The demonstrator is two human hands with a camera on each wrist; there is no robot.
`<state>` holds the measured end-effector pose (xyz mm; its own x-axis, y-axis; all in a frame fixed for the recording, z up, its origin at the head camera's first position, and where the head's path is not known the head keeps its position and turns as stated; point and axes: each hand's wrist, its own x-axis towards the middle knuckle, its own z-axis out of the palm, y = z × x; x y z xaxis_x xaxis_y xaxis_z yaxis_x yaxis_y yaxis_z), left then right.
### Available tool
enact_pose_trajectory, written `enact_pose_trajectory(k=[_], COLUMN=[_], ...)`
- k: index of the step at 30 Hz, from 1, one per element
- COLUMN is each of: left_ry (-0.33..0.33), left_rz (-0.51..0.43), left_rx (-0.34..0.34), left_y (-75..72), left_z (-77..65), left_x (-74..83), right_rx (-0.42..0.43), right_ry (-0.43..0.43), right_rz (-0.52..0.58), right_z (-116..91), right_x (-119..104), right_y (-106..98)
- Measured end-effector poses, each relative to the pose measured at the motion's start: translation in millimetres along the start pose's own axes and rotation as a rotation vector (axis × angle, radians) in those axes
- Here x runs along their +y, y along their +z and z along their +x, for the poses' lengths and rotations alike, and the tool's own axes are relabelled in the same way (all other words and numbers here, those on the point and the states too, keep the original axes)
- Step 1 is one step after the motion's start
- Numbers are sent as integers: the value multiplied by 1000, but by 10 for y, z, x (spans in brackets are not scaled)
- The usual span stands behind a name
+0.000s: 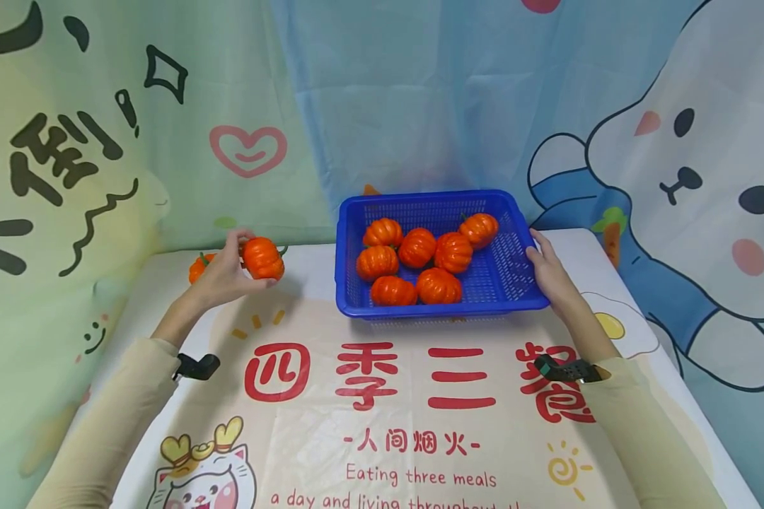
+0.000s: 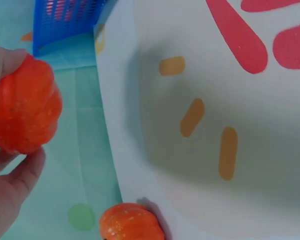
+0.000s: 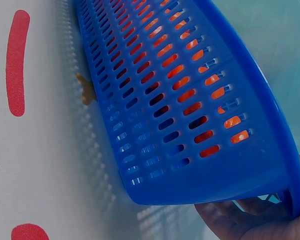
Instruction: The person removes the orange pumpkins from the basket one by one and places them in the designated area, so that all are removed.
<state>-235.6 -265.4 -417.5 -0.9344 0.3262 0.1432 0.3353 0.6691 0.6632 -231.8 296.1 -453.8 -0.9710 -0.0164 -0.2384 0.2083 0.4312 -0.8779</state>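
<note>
My left hand [image 1: 225, 274] grips a small orange-red pumpkin [image 1: 264, 259] with a green stem, thumb on one side and fingers on the other. In the left wrist view this pumpkin [image 2: 27, 106] appears lifted off the table. Partly hidden behind that hand, another small pumpkin [image 1: 200, 267] lies on the table. A blue plastic basket [image 1: 496, 309] with slotted walls holds several similar pumpkins [image 1: 439, 285]. At its right end, my right hand [image 1: 552, 272] holds the rim; in the right wrist view its fingers [image 3: 222, 217] reach under the rim.
The table is covered with a printed cloth [image 1: 433, 445] bearing red characters and cartoon figures. Behind it hangs a blue-green curtain [image 1: 382, 106] with cartoon prints, close to the table's back edge. A dark wrist device [image 1: 197, 367] is strapped to each forearm.
</note>
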Motion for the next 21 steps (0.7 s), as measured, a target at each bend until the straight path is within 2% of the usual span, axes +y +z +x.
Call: enact_pose_trajectory(k=[6,8,14,17,21], left_ry=[18,-30,-289,-335,-359], left_rz=[80,74,72,77,49], left_rx=[116,134,152,176,197], left_y=[42,101,368,449,485], left_z=[-16,-30,-114,-122,-81], left_x=[-43,-52,-113,-152,-230], right_rx=[-3,3,2,-7,-6], right_ry=[2,1,-7,-3,1], right_rz=[-5,-10,-8,0,-1], right_z=[19,20,-6,-14,-13], right_x=[-19,-24,-36,-34,-31], right_y=[-11,-24,-24,-5,16])
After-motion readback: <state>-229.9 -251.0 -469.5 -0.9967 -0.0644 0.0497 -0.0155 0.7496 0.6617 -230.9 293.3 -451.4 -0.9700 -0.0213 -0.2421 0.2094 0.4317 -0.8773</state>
